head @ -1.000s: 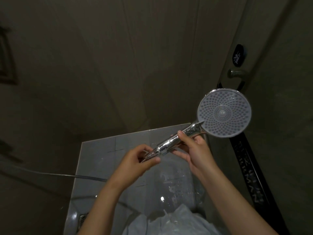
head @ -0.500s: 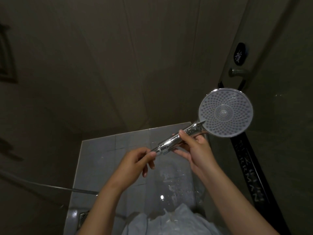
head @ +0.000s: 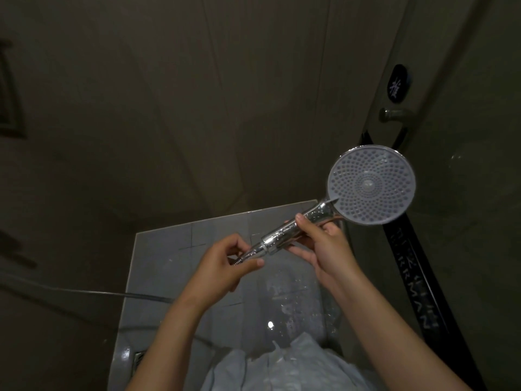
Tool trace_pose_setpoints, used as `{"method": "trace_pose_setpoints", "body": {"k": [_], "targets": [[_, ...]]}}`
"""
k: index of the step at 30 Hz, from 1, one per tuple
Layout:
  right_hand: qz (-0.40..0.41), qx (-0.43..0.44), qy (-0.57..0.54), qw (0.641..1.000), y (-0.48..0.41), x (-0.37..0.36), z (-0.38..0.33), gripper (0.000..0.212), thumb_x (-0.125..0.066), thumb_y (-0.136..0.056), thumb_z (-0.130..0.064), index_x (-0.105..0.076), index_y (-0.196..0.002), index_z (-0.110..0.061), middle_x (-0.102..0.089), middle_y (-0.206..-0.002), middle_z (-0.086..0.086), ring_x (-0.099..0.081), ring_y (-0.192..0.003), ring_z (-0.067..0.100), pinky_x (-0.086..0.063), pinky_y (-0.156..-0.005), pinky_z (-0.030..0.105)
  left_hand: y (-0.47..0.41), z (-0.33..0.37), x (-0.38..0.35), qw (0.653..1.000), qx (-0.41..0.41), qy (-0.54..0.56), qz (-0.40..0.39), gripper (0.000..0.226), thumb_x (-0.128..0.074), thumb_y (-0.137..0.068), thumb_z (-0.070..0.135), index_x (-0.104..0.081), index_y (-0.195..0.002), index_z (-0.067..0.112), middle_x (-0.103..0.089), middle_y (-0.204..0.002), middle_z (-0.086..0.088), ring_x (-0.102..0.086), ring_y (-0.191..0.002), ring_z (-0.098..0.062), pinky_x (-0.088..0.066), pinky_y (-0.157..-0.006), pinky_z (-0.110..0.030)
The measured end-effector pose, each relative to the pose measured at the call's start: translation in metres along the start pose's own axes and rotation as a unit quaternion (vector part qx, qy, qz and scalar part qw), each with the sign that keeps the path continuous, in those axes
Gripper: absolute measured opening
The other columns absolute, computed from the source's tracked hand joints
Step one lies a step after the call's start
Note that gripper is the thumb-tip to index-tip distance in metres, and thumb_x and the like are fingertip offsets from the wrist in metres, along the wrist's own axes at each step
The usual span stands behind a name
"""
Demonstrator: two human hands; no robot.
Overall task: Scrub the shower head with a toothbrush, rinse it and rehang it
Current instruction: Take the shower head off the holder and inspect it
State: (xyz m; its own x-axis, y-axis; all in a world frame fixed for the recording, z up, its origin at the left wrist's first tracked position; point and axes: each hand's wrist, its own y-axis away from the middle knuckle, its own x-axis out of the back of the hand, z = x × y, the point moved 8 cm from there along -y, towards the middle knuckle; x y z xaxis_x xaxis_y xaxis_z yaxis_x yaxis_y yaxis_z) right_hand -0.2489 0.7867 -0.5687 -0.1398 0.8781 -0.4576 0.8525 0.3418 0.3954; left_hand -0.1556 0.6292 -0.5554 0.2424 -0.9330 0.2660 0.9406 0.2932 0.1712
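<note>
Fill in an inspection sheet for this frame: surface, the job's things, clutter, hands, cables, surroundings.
Surface: grey tiled floor, wet, with droplets and a bright reflection; a drain grate at its near left corner.
Job's things: shower head off its hanger, nozzle face toward the camera, chrome handle beaded with water. Toothbrush: nothing seen.
Clutter: nothing seen.
Hands: right hand grips the handle; left hand pinches the hose fitting at the handle's end.
Cables: shower hose trails left across the dim wall.
Surroundings: dark wall panels; door with metal handle and an oval black sign at right.
</note>
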Motion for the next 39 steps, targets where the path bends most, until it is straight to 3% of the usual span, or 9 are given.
{"method": "trace_pose_setpoints", "body": {"k": [4,11,13,16,20,24,30,33,39], "targets": [[0.001,0.001,0.002,1.0,0.0,-0.001,-0.001,0.009,-0.062,-0.089,-0.012,-0.058,-0.096,-0.009,-0.067,-0.092,0.01,-0.067,-0.092,0.023,-0.06,-0.071,0.039,0.001,-0.002,-0.002,0.999,0.013,-0.009,-0.031,0.018,-0.067,-0.086,0.019,-0.057,-0.073,0.011,-0.06,-0.055,0.0,-0.04,-0.036,-0.01,-0.031,-0.037,-0.016],[0.002,0.0,0.005,1.0,0.001,-0.002,-0.001,0.015,-0.062,-0.089,-0.012,-0.058,-0.102,-0.006,-0.069,-0.096,0.012,-0.068,-0.094,0.023,-0.06,-0.068,0.037,0.005,-0.009,-0.006,0.998,0.05,-0.008,-0.031,0.031,-0.05,-0.095,0.029,-0.061,-0.073,0.011,-0.055,-0.048,0.001,-0.037,-0.034,-0.009,-0.029,-0.037,-0.017],[-0.001,-0.003,0.006,1.0,0.001,-0.002,0.0,0.016,-0.062,-0.089,-0.012,-0.058,-0.103,-0.006,-0.069,-0.096,0.012,-0.068,-0.093,0.023,-0.06,-0.071,0.038,0.005,-0.009,-0.005,0.999,0.045,0.001,-0.021,0.03,-0.051,-0.095,0.031,-0.064,-0.077,0.011,-0.055,-0.048,0.0,-0.036,-0.035,-0.01,-0.028,-0.037,-0.016],[-0.005,-0.004,0.006,1.0,0.001,-0.002,0.002,0.019,-0.063,-0.088,-0.013,-0.058,-0.105,-0.006,-0.07,-0.096,0.01,-0.069,-0.094,0.022,-0.06,-0.075,0.04,0.004,-0.007,-0.003,0.999,0.031,0.014,-0.008,0.011,-0.067,-0.085,0.031,-0.067,-0.085,0.02,-0.055,-0.051,0.0,-0.036,-0.039,-0.01,-0.026,-0.037,-0.015],[-0.012,-0.001,0.0,1.0,0.001,-0.003,0.002,0.016,-0.064,-0.088,-0.013,-0.06,-0.102,-0.008,-0.071,-0.092,0.008,-0.07,-0.09,0.02,-0.06,-0.072,0.039,0.003,-0.001,0.004,0.999,-0.01,-0.035,0.034,0.028,-0.084,-0.066,0.018,-0.064,-0.084,0.027,-0.057,-0.065,0.003,-0.046,-0.051,-0.003,-0.035,-0.046,-0.012],[-0.009,0.001,-0.005,1.0,0.001,-0.003,0.0,0.022,-0.063,-0.088,-0.012,-0.058,-0.108,-0.003,-0.069,-0.094,0.011,-0.069,-0.091,0.022,-0.06,-0.069,0.037,0.002,0.002,0.002,0.999,-0.031,-0.025,0.027,0.022,-0.079,-0.073,0.012,-0.06,-0.069,0.023,-0.062,-0.073,0.001,-0.044,-0.041,0.006,-0.03,-0.04,-0.006],[-0.002,0.005,-0.002,1.0,0.001,-0.001,-0.001,0.019,-0.062,-0.088,-0.013,-0.058,-0.105,-0.004,-0.069,-0.095,0.011,-0.068,-0.094,0.023,-0.06,-0.074,0.039,0.005,0.003,-0.002,0.999,-0.018,-0.035,0.001,0.014,-0.069,-0.083,0.018,-0.062,-0.074,0.011,-0.06,-0.062,0.004,-0.039,-0.039,0.002,-0.03,-0.039,-0.012],[-0.002,0.008,0.002,1.0,0.002,-0.001,-0.002,0.012,-0.063,-0.088,-0.013,-0.06,-0.098,-0.007,-0.07,-0.093,0.009,-0.069,-0.094,0.022,-0.06,-0.073,0.038,0.006,-0.001,-0.003,0.999,0.009,-0.038,-0.009,0.021,-0.06,-0.09,0.027,-0.064,-0.073,0.013,-0.064,-0.061,0.002,-0.038,-0.039,-0.007,-0.031,-0.038,-0.018],[0.005,0.001,0.007,1.0,0.003,-0.001,0.002,0.01,-0.063,-0.088,-0.012,-0.059,-0.096,-0.008,-0.069,-0.095,0.011,-0.068,-0.094,0.023,-0.06,-0.076,0.041,0.005,-0.013,-0.005,0.998,0.045,-0.009,-0.032,0.024,-0.055,-0.092,0.032,-0.068,-0.077,0.018,-0.066,-0.06,-0.002,-0.038,-0.034,-0.009,-0.03,-0.036,-0.016]]}}
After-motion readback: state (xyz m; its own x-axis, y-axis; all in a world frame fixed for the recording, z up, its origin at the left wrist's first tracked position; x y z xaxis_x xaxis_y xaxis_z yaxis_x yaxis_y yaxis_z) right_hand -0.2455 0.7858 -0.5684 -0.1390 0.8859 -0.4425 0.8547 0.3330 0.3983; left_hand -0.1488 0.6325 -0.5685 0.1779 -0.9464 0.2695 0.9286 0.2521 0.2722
